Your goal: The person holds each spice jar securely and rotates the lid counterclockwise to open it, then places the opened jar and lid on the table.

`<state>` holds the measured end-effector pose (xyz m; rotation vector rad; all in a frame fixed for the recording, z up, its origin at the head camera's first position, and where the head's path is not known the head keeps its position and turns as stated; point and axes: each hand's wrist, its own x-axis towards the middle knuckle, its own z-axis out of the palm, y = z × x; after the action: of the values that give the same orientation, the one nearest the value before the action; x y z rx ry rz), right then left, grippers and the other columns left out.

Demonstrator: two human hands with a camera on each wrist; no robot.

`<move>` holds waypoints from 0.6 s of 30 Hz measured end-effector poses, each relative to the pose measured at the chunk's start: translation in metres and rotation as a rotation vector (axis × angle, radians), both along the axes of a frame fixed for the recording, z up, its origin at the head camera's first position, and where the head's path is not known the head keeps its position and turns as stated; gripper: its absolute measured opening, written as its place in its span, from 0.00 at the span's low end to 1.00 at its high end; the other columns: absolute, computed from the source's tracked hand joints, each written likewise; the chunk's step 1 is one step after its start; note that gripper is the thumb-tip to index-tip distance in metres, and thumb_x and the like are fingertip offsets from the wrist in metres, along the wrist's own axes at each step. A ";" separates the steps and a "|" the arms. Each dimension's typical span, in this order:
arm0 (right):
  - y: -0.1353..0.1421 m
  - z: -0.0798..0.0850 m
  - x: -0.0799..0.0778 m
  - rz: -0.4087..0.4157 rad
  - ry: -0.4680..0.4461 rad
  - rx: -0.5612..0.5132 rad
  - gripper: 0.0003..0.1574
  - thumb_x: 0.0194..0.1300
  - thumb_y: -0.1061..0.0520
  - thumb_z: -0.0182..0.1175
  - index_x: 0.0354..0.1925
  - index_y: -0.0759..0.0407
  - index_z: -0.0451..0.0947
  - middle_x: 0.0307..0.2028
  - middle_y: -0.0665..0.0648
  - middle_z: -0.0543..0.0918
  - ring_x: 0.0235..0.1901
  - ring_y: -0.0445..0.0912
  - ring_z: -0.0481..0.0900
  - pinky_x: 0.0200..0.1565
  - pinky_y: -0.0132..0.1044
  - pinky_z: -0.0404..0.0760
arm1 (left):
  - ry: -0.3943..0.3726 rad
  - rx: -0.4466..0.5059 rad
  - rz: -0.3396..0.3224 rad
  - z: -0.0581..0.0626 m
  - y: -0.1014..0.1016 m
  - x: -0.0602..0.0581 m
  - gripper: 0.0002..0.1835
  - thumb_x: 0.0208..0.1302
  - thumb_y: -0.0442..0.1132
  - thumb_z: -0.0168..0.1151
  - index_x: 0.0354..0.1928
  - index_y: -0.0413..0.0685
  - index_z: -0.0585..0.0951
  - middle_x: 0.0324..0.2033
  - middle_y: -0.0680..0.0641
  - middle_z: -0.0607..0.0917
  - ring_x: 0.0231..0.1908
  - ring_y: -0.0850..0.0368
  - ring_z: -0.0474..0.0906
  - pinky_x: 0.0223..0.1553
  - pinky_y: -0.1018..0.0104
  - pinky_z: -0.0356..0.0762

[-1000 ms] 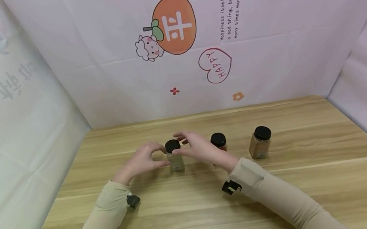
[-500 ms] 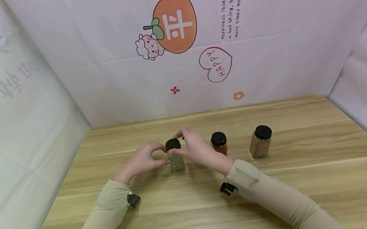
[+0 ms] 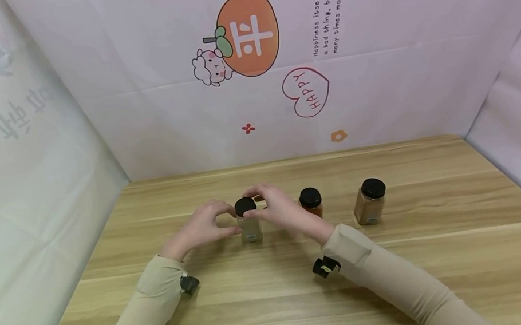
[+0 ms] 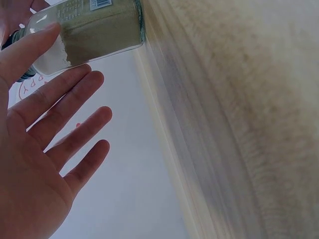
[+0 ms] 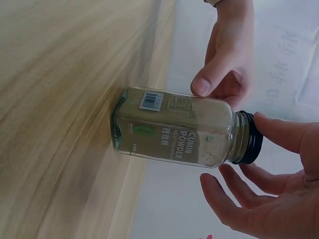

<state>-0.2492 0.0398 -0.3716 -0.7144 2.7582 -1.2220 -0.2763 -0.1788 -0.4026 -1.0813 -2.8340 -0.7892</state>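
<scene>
A glass spice jar [image 3: 251, 235], labelled cumin powder, stands upright on the wooden table under a black screw lid [image 3: 245, 205]. My left hand [image 3: 202, 226] holds its left side, with the thumb on the glass near the shoulder and the fingers stretched behind it. Over the top comes my right hand [image 3: 280, 210], pinching the lid at its edge. In the right wrist view, the right thumb lies against the lid [image 5: 254, 141] and several fingers curl below it. Greenish-brown powder fills most of the jar [image 5: 164, 127], and the lid is on its neck.
Right of the hands stands a jar of orange-red spice [image 3: 314, 212], partly hidden behind the right wrist. Farther right is a jar of tan powder [image 3: 369, 210]. White printed sheets [image 3: 170, 126] wall the table [image 3: 266, 312] at back and sides.
My right hand has turned about the lid: its wrist swung inward half a second ago and has since swung partly back out. The left hand and the jar have stayed in place.
</scene>
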 end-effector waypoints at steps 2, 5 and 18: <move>0.001 0.001 -0.001 0.022 -0.010 -0.005 0.29 0.62 0.53 0.64 0.60 0.60 0.71 0.57 0.60 0.75 0.58 0.57 0.73 0.58 0.49 0.74 | 0.000 -0.001 0.002 0.000 0.000 0.000 0.20 0.53 0.51 0.70 0.43 0.47 0.82 0.43 0.50 0.85 0.49 0.51 0.78 0.54 0.51 0.73; 0.003 0.002 -0.002 0.051 -0.020 -0.008 0.29 0.63 0.54 0.62 0.61 0.59 0.71 0.58 0.60 0.74 0.58 0.57 0.73 0.58 0.51 0.73 | -0.008 -0.005 0.010 0.000 0.000 0.000 0.20 0.53 0.51 0.70 0.44 0.47 0.82 0.43 0.51 0.84 0.49 0.52 0.78 0.55 0.52 0.73; 0.007 0.003 -0.006 0.101 -0.053 0.032 0.32 0.65 0.54 0.60 0.65 0.59 0.66 0.63 0.59 0.72 0.60 0.55 0.72 0.59 0.51 0.72 | -0.025 -0.003 0.020 0.000 0.000 0.000 0.21 0.53 0.50 0.70 0.44 0.45 0.82 0.44 0.50 0.84 0.50 0.51 0.78 0.56 0.51 0.72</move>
<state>-0.2548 0.0471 -0.3690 -0.7948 2.6577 -1.1571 -0.2763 -0.1784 -0.4029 -1.0491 -2.8634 -0.8028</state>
